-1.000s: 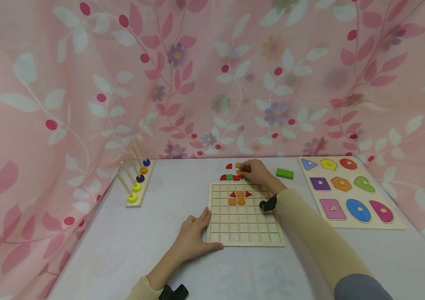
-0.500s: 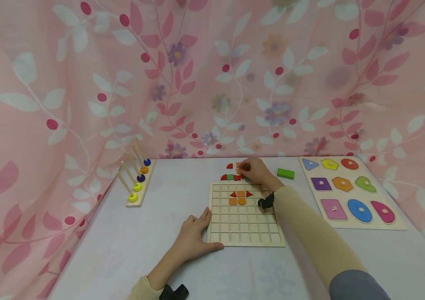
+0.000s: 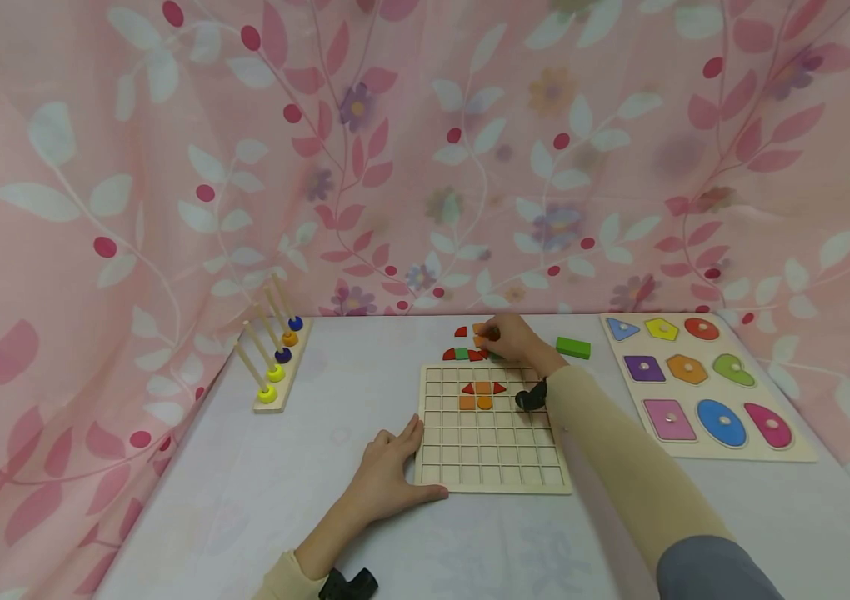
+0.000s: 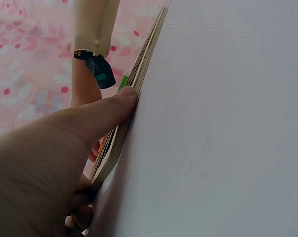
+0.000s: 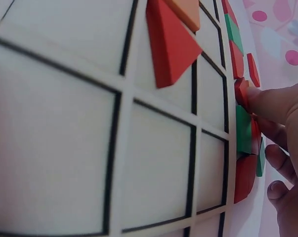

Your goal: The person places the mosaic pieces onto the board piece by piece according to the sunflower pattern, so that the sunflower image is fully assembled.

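A wooden grid board [image 3: 485,442] lies on the table. My left hand [image 3: 386,475] braces its near left corner, thumb along the near edge and fingers against the left side. Orange and red pieces sit in its upper squares, including an orange disc [image 3: 484,402] and a red triangle [image 5: 171,47]. Past the far edge, my right hand [image 3: 515,340] reaches into loose red, green and orange pieces. In the right wrist view its thumb and finger pinch a small red block [image 5: 241,93], partly hidden, beside a green block [image 5: 243,129].
At the left stands a wooden peg rack [image 3: 282,387] with coloured beads. A green block [image 3: 573,347] lies right of the loose pieces. Farther right is a shape puzzle board [image 3: 762,446] with knobbed pieces. A flowered pink curtain [image 3: 410,167] hangs behind the table.
My right hand stays among the loose pieces, its fingers shifting slightly. My left hand keeps its place at the board's corner, and the pieces on the grid have not moved.
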Demonstrator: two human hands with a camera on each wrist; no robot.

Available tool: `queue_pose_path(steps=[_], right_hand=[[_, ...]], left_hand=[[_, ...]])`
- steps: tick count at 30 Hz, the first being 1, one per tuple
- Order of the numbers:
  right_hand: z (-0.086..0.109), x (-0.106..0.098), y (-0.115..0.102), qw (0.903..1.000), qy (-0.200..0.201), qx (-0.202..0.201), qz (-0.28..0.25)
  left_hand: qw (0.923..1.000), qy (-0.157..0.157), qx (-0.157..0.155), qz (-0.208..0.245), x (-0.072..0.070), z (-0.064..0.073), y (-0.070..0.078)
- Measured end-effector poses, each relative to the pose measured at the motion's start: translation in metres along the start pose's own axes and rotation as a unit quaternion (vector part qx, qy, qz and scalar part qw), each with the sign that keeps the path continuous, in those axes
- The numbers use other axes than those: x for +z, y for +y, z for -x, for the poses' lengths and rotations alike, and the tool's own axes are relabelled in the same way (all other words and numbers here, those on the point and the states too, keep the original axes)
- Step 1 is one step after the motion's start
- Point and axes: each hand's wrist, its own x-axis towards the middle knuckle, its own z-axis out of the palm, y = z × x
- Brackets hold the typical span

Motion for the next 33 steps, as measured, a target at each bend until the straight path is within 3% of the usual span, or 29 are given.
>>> queue_pose_path(steps=[9,18,26,33], right_hand=[[0.000,-0.001,-0.004,0.9999,-0.011,-0.004,-0.001],[0.009,-0.002,-0.008,0.9998,0.005,-0.021,-0.001],[0.047,-0.006,-0.026,0.9955,0.069,-0.059,-0.028],[0.088,-0.006,-0.039,0.9912,0.105,-0.052,-0.061]], left_hand=[[1.0000,-0.002,0.003,-0.002,0.002,-0.001,0.000],[1.0000,-0.003,0.006,-0.001,0.002,-0.001,0.000],[1.0000,-0.001,0.004,-0.003,0.001,-0.002,0.000],[1.0000,0.004,0.003,0.002,0.000,0.000,0.000]])
